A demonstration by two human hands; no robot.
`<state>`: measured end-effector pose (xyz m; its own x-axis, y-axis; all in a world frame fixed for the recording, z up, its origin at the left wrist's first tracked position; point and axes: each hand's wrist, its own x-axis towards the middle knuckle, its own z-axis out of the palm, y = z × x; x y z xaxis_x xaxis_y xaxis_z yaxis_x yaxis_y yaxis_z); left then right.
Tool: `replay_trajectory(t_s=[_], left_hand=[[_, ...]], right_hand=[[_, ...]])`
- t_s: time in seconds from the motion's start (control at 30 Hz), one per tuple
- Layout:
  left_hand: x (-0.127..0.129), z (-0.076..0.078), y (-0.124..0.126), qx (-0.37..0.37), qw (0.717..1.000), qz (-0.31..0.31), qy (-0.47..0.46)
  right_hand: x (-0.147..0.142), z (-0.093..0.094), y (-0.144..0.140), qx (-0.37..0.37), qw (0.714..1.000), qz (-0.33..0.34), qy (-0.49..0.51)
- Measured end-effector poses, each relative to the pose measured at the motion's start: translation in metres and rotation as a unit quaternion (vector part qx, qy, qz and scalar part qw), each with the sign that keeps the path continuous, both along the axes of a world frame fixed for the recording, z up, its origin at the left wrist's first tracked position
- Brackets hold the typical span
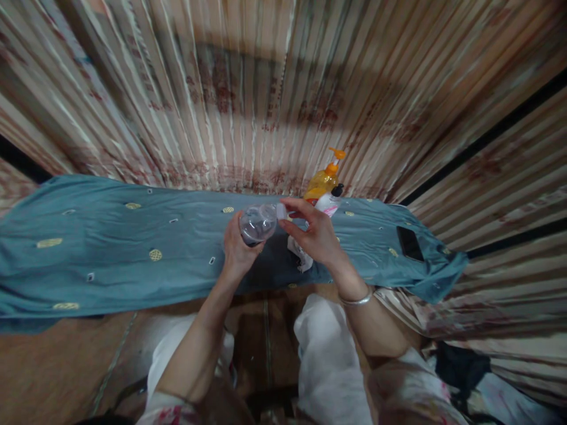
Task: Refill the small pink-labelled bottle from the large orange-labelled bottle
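My left hand (239, 248) is wrapped round a clear plastic bottle (258, 223), tilted with its neck toward the right. At the neck, the thumb and fingers of my right hand (314, 232) pinch a white cap (282, 211). Whether the cap still touches the bottle's mouth I cannot tell. Below my right hand a white crumpled-looking item (301, 257) lies on the cloth, partly hidden. Just behind that hand stand a white bottle with a black top (330, 202) and an orange-yellow pump bottle (322, 182).
A teal patterned cloth (119, 236) covers the narrow table in front of me. A dark phone (410, 243) lies near its right end. Pleated curtains (248, 118) hang behind and to the right. Dark clothing (463, 369) lies at the lower right.
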<state>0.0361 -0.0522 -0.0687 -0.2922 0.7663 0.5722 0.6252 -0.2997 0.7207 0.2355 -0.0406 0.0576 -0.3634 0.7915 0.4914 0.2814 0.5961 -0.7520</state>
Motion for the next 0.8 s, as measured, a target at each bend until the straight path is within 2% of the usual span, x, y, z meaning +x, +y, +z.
replay_trajectory(t_s=[0.13, 0.3, 0.5, 0.73, 0.8], left_hand=[[0.005, -0.001, 0.000, 0.006, 1.000, 0.005, 0.028], [0.009, 0.002, -0.002, -0.006, 0.999, -0.010, 0.051], [0.010, 0.006, -0.005, -0.024, 0.998, -0.017, 0.061], [0.011, 0.009, -0.007, -0.025, 0.997, -0.022, 0.067], [0.012, 0.008, -0.007, -0.024, 0.997, -0.022, 0.066]], right_hand=[[0.009, 0.021, 0.000, 0.103, 0.982, 0.014, -0.159], [0.011, 0.031, -0.001, 0.122, 0.952, 0.020, -0.281], [0.010, 0.031, 0.002, 0.121, 0.941, 0.007, -0.316], [0.003, 0.034, -0.002, 0.092, 0.919, -0.089, -0.372], [0.005, 0.036, -0.002, 0.085, 0.922, -0.093, -0.366]])
